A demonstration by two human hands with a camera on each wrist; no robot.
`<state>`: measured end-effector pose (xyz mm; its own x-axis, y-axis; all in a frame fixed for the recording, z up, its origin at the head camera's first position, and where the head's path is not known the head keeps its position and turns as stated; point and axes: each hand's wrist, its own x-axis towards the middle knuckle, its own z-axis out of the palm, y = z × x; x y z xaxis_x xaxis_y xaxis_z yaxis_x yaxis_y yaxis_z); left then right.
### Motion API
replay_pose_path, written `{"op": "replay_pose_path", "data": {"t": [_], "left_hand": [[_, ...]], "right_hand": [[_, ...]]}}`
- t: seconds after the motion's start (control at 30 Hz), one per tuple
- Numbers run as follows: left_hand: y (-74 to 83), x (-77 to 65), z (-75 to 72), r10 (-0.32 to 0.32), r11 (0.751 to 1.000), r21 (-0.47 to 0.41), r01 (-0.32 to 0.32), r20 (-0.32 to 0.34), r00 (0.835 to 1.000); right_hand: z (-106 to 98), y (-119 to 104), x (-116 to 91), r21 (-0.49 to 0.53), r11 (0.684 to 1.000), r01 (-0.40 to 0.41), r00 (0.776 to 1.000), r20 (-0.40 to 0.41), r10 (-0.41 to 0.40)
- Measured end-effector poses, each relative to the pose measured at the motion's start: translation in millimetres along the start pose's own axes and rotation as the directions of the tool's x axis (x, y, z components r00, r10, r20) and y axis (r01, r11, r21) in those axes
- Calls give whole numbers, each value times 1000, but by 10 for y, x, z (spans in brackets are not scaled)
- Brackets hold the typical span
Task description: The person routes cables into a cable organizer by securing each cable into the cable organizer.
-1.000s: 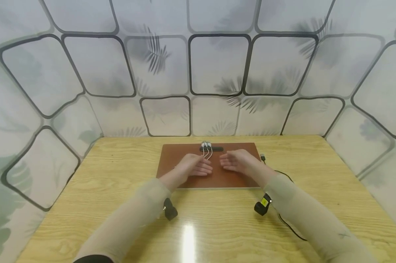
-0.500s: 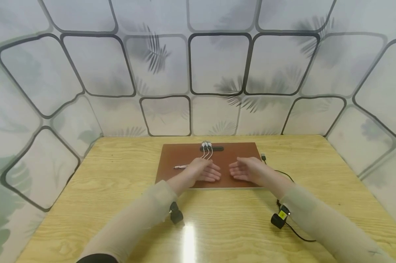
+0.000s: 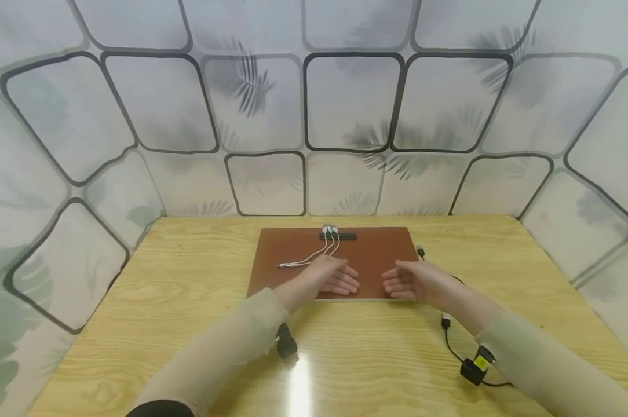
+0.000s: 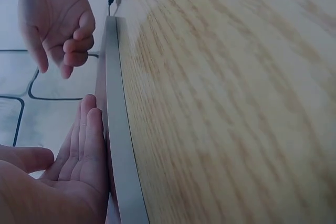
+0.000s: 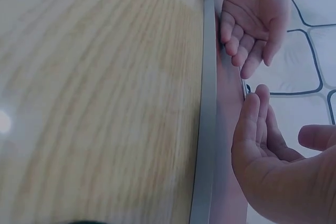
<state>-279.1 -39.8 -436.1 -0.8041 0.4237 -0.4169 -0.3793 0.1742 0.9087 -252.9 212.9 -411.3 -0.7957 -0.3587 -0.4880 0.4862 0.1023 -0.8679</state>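
Note:
My left hand (image 3: 335, 277) is over the front middle of a reddish-brown board (image 3: 366, 249), palm turned inward, fingers nearly straight and holding nothing. Across a gap, my right hand (image 3: 415, 282) faces it at the board's front right corner, its fingers loosely extended and bare. White charging cables (image 3: 314, 255) run from plugs (image 3: 329, 230) at a black strip (image 3: 347, 236) near the board's back edge; their connector ends (image 3: 288, 265) lie to the left. In the left wrist view, the left fingers (image 4: 86, 140) lie along the board's pale front edge (image 4: 118, 114).
The board lies on a wood-grain table (image 3: 199, 260). A black cable with a USB plug (image 3: 420, 251) lies right of the board, and another plug (image 3: 446, 320) is under my right forearm. A patterned curtain (image 3: 345, 116) stands behind the table.
Both hands have drawn back toward the front edge and shifted right, the right one farther, widening the gap between them. The cables' left ends, hidden before, now show on the board.

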Motion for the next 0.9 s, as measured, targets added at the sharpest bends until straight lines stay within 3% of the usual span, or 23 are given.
{"op": "replay_pose_path", "data": {"t": [0.27, 0.6, 0.9], "left_hand": [[-21, -6, 85, 14, 999, 35, -15, 31, 999], [-8, -13, 225, -23, 999, 31, 21, 69, 997], [-51, 21, 365, -18, 999, 34, 14, 117, 993]], "right_hand": [[-100, 151, -187, -3, 1000, 4, 1000, 30, -4], [-263, 278, -415, 30, 1000, -9, 996, 89, 7], [-417, 377, -608, 62, 998, 8, 982, 187, -19]]}}
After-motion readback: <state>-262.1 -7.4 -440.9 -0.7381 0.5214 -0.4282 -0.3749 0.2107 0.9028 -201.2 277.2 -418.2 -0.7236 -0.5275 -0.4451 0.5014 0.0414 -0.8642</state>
